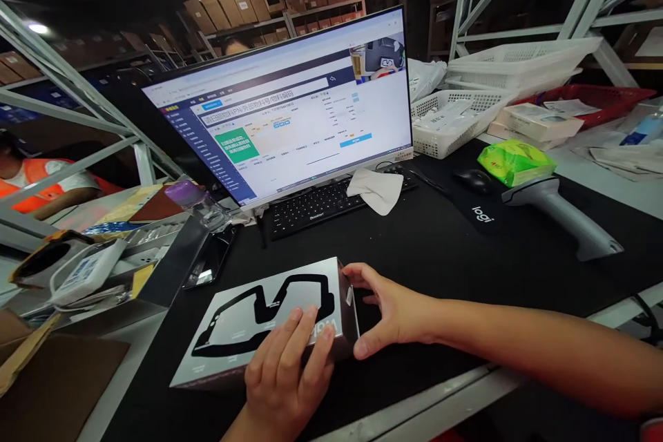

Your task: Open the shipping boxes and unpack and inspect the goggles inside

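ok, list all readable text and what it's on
"logi": black mat
"PN": monitor, within a Chinese line; smaller screen text too blurred
Possibly "Bosston": keyboard, uncertain
White box: large lettering partly behind left hand, unreadable; small print too small
Green pack: too small

White box — black angular loop on top — flat on black mat
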### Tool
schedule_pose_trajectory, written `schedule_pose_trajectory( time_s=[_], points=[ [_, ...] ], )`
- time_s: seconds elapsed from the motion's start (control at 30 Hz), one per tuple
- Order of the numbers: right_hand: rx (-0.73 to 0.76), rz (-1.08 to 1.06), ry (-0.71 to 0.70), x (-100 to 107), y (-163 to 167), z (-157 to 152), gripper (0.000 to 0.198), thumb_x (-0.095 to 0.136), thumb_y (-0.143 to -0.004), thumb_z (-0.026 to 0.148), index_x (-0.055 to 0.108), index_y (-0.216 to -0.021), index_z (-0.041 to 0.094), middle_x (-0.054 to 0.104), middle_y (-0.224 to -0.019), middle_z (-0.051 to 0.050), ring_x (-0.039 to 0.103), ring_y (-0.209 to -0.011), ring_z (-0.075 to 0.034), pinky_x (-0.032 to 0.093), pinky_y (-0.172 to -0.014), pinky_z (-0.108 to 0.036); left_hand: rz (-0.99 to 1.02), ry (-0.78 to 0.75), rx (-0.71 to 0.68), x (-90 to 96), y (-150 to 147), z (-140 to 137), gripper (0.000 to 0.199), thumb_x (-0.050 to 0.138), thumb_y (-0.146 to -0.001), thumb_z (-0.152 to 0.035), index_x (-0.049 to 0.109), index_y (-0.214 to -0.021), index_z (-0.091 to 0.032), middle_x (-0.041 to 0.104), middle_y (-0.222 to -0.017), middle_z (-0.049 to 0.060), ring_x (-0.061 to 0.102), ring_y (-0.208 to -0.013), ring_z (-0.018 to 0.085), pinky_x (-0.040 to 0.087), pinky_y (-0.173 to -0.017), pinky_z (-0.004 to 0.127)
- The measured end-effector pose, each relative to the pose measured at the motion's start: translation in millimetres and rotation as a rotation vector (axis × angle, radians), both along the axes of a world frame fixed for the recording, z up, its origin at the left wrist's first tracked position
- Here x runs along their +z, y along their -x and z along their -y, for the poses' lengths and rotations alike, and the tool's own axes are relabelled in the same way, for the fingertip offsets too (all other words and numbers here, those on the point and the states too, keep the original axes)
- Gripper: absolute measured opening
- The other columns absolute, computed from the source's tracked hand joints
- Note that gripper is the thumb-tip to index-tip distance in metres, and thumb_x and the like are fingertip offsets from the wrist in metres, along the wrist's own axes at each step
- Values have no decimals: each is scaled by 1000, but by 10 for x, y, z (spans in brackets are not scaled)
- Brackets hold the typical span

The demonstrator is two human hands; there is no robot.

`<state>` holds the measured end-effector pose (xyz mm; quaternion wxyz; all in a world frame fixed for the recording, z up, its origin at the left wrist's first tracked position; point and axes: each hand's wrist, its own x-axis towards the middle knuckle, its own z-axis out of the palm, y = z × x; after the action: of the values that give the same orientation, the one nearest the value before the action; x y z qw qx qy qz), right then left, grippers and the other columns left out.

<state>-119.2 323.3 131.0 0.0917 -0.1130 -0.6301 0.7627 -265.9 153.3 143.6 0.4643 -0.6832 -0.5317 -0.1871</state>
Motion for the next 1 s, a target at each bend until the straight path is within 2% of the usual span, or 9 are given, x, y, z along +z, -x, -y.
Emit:
schedule_pose_trajectory(
  time_s=[0.13, 0.23, 0.4, 0.53, 0.63, 0.7, 0.8, 0.9, 1.0],
  points=[
    [-76, 1, -99, -43, 39, -23, 110, 102, -41, 40, 46, -135, 24, 47, -144, -9, 40, -138, -28, 30, -118, -47, -9, 35, 4, 43, -2, -30, 25, 68, -88, -11, 62, -112, -8, 65, -115, 21, 64, -105, 34, 45, -89, 44],
    [-140, 68, -101, -86, 78, -18, 110, 101, -40, 39, 45, -133, 20, 49, -141, -11, 44, -135, -28, 33, -117, -45, 4, 119, -15, 52, -17, -54, 29, 60, -90, -12, 61, -118, -4, 64, -118, 23, 62, -110, 35, 44, -95, 45],
    [-141, 77, -114, -117, 94, -27, 108, 99, -46, 46, 45, -135, 18, 51, -139, -12, 47, -133, -28, 35, -117, -47, 77, 222, 43, 108, 59, -82, 48, 59, -90, -22, 53, -134, -3, 63, -126, 24, 60, -116, 36, 41, -104, 51],
    [-174, -34, -239, -93, 76, -159, 88, 94, -60, 47, 52, -133, 20, 52, -139, -12, 51, -129, -27, 41, -112, -47, 161, 325, 156, 323, 268, -106, 76, 67, -78, -29, 42, -146, -5, 59, -128, 23, 59, -113, 36, 46, -98, 50],
    [-259, -43, -315, -49, 83, -312, 64, 88, -71, 42, 59, -124, 21, 55, -134, -11, 61, -112, -23, 52, -96, -40, 236, 485, 164, 530, 405, -150, 90, 73, -71, -33, 36, -150, -12, 56, -134, 20, 57, -116, 35, 49, -98, 48],
    [-219, -17, -282, -21, 92, -387, 48, 83, -78, 41, 62, -115, 18, 63, -121, -9, 65, -92, -17, 54, -79, -31, 262, 593, 168, 640, 448, -195, 95, 77, -69, -37, 34, -150, -16, 55, -137, 17, 57, -119, 33, 50, -100, 47],
    [-32, 50, -278, -9, 96, -412, 31, 77, -86, 43, 64, -97, 16, 68, -89, -1, 62, -72, -11, 47, -64, -23, 315, 757, 192, 732, 453, -272, 98, 81, -65, -35, 34, -150, -20, 53, -140, 14, 57, -121, 31, 50, -102, 45],
    [141, 158, -164, -32, 102, -370, 36, 70, -92, 49, 60, -82, 16, 64, -70, 3, 60, -59, -8, 41, -54, -19, 365, 876, 202, 760, 453, -335, 102, 81, -63, -34, 33, -152, -23, 51, -143, 12, 56, -124, 31, 50, -105, 45],
    [205, 268, 4, -55, 121, -346, 45, 66, -94, 56, 57, -76, 16, 63, -63, 3, 57, -50, -7, 37, -47, -17, 403, 916, 207, 763, 482, -376, 100, 81, -64, -34, 34, -151, -23, 50, -145, 12, 54, -127, 31, 48, -108, 45]
  ],
)
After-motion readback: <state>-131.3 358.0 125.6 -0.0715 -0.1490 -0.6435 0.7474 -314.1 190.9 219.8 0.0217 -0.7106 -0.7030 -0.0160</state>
